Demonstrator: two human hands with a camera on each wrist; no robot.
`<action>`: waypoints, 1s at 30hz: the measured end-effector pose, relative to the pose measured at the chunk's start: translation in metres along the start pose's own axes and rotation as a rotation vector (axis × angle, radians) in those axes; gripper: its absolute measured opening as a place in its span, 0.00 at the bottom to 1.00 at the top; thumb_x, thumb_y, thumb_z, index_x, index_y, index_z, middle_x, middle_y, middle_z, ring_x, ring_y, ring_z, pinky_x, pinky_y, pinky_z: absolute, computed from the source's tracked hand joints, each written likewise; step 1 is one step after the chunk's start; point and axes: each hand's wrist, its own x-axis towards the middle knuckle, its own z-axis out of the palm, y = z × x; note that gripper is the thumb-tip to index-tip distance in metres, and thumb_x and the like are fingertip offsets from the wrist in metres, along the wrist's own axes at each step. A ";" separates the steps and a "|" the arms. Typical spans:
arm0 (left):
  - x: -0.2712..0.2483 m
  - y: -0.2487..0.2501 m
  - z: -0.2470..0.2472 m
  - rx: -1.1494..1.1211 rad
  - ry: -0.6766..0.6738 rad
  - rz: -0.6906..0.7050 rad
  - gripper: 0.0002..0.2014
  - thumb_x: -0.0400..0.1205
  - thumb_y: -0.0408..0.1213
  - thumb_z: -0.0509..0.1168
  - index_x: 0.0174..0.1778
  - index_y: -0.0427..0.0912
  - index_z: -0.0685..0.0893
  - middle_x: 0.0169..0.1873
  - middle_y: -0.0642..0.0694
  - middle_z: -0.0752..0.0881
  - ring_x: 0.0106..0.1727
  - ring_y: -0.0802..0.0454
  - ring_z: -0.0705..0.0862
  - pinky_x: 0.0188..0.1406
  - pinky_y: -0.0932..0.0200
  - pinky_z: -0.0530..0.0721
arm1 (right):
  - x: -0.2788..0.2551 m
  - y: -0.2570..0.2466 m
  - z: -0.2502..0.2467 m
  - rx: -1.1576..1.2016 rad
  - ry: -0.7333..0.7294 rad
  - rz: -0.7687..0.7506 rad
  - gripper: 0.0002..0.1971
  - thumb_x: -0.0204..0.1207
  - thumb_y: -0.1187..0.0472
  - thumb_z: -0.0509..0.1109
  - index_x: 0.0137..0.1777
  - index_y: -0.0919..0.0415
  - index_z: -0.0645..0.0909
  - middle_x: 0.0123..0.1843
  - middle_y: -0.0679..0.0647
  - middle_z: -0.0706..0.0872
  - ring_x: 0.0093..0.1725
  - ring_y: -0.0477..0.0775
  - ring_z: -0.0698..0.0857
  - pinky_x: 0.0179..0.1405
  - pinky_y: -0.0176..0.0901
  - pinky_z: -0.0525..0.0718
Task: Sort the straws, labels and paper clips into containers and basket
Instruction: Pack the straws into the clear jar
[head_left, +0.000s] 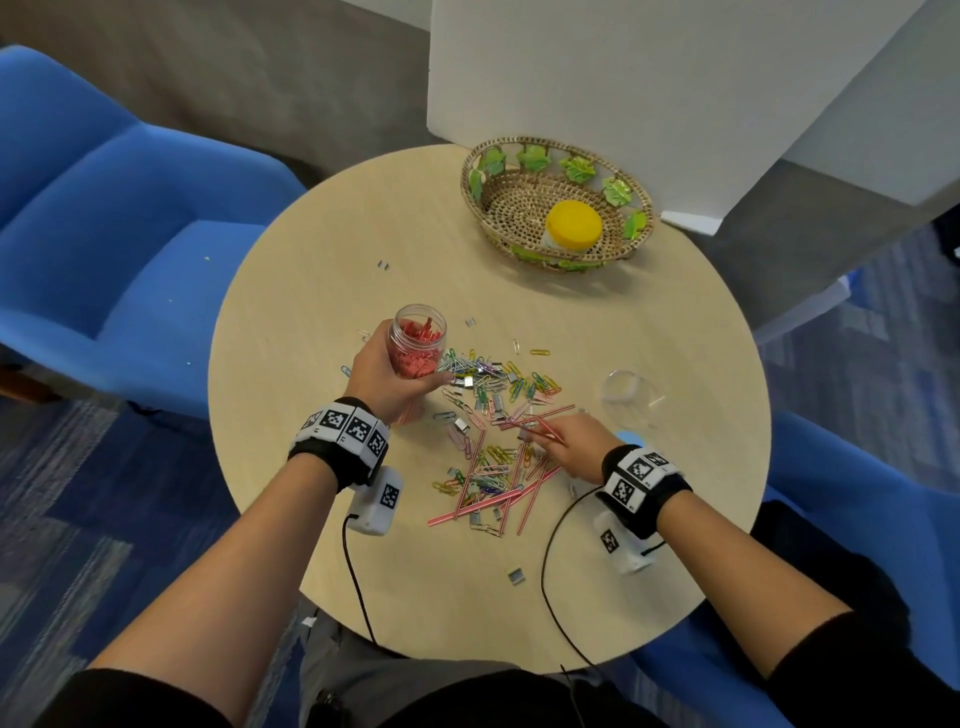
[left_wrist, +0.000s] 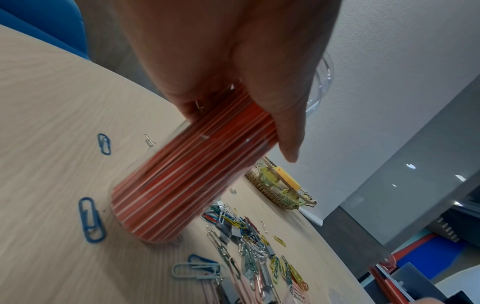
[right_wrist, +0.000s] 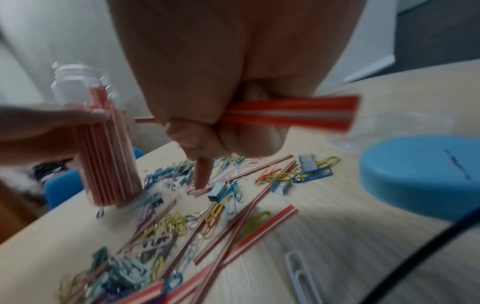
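While your left hand (head_left: 387, 374) grips the open jar (head_left: 418, 340) of straws over the table (head_left: 322, 249), your right hand (head_left: 574, 441) pinches several straws (right_wrist: 293, 112) above the mixed pile (head_left: 493, 415) of clips and straws. The basket (head_left: 556, 200) stands well apart, holding a yellow-lidded container (head_left: 574, 226).

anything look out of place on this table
A few pieces lie apart from the main pile: a small metal clip near the table's front edge and another off toward the basket. Nothing looks damaged.
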 end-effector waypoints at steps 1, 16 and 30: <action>0.000 0.000 0.000 -0.002 0.003 0.002 0.37 0.64 0.37 0.86 0.68 0.40 0.78 0.58 0.45 0.87 0.61 0.51 0.85 0.59 0.64 0.82 | -0.002 0.002 -0.001 0.013 0.030 0.006 0.16 0.88 0.55 0.58 0.54 0.58 0.88 0.43 0.42 0.86 0.38 0.39 0.79 0.47 0.40 0.76; 0.001 -0.002 0.001 0.001 0.053 0.006 0.36 0.66 0.34 0.85 0.68 0.37 0.77 0.59 0.43 0.87 0.60 0.50 0.85 0.53 0.78 0.80 | -0.002 0.002 0.019 -0.577 -0.050 -0.137 0.12 0.77 0.60 0.69 0.60 0.55 0.83 0.55 0.52 0.81 0.51 0.56 0.83 0.38 0.45 0.76; -0.003 -0.006 -0.003 -0.003 0.065 0.022 0.36 0.66 0.34 0.85 0.68 0.36 0.78 0.58 0.42 0.87 0.59 0.50 0.86 0.56 0.74 0.81 | 0.005 -0.019 0.011 -0.813 -0.193 -0.217 0.09 0.75 0.67 0.69 0.55 0.63 0.82 0.46 0.57 0.83 0.43 0.60 0.84 0.41 0.52 0.88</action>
